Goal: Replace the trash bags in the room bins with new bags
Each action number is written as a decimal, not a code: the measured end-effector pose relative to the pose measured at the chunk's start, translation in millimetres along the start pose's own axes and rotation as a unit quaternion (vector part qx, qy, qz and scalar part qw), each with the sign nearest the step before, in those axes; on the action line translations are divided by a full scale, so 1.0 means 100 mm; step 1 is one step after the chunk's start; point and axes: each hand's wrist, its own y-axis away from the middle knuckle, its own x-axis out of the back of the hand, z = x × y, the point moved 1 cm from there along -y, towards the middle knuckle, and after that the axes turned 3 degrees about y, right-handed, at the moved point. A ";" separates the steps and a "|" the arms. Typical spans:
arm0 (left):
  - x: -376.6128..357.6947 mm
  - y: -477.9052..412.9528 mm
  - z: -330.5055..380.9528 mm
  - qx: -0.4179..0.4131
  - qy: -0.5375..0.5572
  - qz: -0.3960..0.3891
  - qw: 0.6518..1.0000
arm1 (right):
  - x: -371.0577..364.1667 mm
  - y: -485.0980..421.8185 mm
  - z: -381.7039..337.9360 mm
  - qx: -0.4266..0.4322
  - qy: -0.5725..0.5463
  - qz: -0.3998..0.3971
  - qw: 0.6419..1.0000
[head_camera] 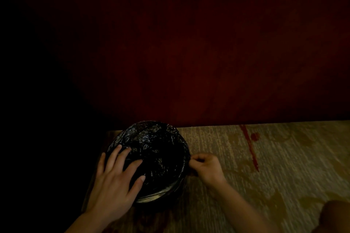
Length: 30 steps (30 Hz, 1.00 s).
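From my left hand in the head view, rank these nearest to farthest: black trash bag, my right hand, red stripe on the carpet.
1. black trash bag, touched by the left hand.
2. right hand, pinching the bag's right edge.
3. red stripe, farther right on the carpet.

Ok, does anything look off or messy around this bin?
Two things. A red streak with a blot beside it marks the carpet right of the black bag; stain or pattern, I can't tell. On the near side the bin shows a pale rim that looks uncovered.
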 end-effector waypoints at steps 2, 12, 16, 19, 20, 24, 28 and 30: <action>0.00 0.00 0.01 0.001 0.001 -0.002 1.000 | 0.01 0.03 0.02 -0.040 -0.090 -0.011 0.995; 0.00 0.01 0.02 0.006 -0.002 -0.006 1.000 | 0.00 0.00 0.09 -0.173 -0.387 -0.129 0.896; 0.00 0.01 0.00 0.009 0.007 -0.002 1.000 | 0.06 -0.01 0.08 -0.083 -0.163 -0.092 0.979; 0.00 0.02 0.01 0.013 0.012 -0.003 1.000 | 0.08 0.01 0.10 -0.072 -0.159 -0.074 0.982; -0.01 0.02 0.00 0.015 0.011 -0.004 1.000 | 0.08 0.02 0.11 -0.080 -0.196 -0.088 0.973; 0.01 0.05 0.01 0.031 0.026 -0.005 0.999 | 0.10 0.08 0.09 -0.070 -0.221 -0.078 0.970; 0.03 0.05 0.00 0.039 0.058 0.014 0.997 | 0.06 0.06 -0.06 0.007 -0.119 0.017 0.993; 0.06 0.02 0.03 0.053 0.088 0.022 0.994 | 0.06 0.06 -0.14 0.089 -0.014 0.049 0.995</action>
